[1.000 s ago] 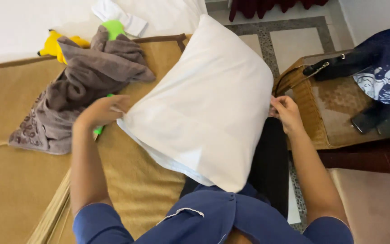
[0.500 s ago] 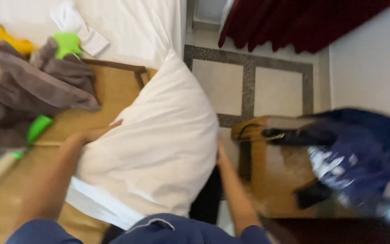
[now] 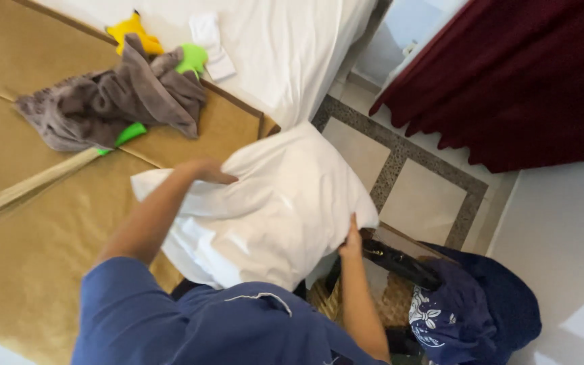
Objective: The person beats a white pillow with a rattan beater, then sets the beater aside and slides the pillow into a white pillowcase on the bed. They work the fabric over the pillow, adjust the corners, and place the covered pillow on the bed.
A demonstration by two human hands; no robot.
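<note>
A large white pillow (image 3: pixel 272 203) in a white case hangs in front of me over the edge of a gold-covered mattress (image 3: pixel 28 230). My left hand (image 3: pixel 207 170) grips the pillow's upper left side, fingers pressed into the fabric. My right hand (image 3: pixel 353 240) holds its lower right edge from underneath, mostly hidden by the pillow. Both my arms wear short dark blue sleeves.
A grey towel (image 3: pixel 113 101) lies crumpled on the mattress with yellow and green cloths beside it. White bedding (image 3: pixel 285 47) covers the far end. A wicker stand (image 3: pixel 390 304) carrying dark blue clothes (image 3: pixel 468 311) stands at lower right. Dark red curtains (image 3: pixel 528 74) hang over the tiled floor (image 3: pixel 414 196).
The view has swung left and tilted. The pillow has turned from upright to lying more sideways between my hands, and it now sits lower and nearer the stand.
</note>
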